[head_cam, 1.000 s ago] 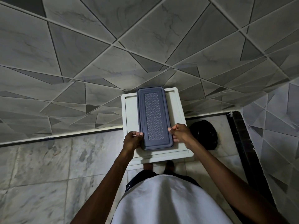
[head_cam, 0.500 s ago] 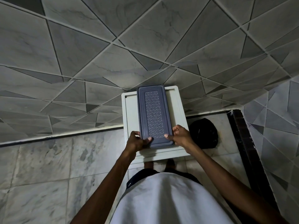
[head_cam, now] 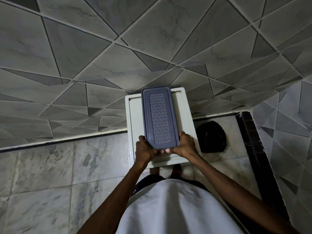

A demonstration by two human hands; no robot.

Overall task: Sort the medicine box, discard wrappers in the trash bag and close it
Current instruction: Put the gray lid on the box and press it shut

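A long grey-blue medicine box (head_cam: 159, 117) with a patterned lid lies lengthwise on a small white table (head_cam: 135, 119), its lid on. My left hand (head_cam: 145, 148) grips the box's near left corner. My right hand (head_cam: 184, 146) grips the near right corner, and the fingertips of both hands meet under the near end. A black trash bag (head_cam: 211, 136) sits on the floor to the right of the table, apart from both hands. What is inside the box is hidden.
The white table stands against a grey tiled wall (head_cam: 101, 48). A second tiled wall (head_cam: 290, 129) closes in on the right, with a dark strip (head_cam: 253, 141) along its base. Marble floor (head_cam: 50, 174) spreads to the left. My feet show under the table's near edge.
Both hands slid from the box's sides round to its near end, fingertips now meeting. The box has shifted slightly away from me, towards the wall.
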